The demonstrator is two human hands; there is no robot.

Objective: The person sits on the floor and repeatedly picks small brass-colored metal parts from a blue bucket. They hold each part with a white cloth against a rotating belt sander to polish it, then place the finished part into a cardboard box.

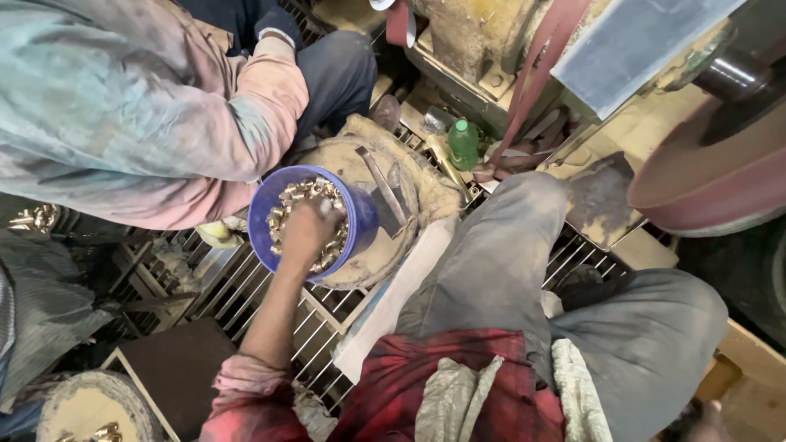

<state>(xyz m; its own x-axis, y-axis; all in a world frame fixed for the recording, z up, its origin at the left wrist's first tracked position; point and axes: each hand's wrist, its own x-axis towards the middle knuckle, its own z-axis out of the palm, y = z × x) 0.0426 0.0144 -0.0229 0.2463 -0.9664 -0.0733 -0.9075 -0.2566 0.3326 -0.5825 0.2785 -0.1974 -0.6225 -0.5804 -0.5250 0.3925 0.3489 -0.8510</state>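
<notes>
A blue plastic bucket (264, 214) holds several small brass pieces (296, 193). My left hand (307, 231) reaches down into it, fingers curled in among the pieces and partly buried. My bare forearm runs from a pink sleeve at the lower left up to the bucket. The bucket rests on a round, dust-coated stand (385, 214). My right hand is out of view. My grey-trousered legs (508, 262) stretch up and to the right, beside the bucket.
Another person in a faded teal and pink shirt (123, 106) bends over at the upper left, close to the bucket. A green bottle (463, 144) stands behind the stand. A large dark-red wheel (720, 176) is at right. Metal grating (246, 286) covers the floor.
</notes>
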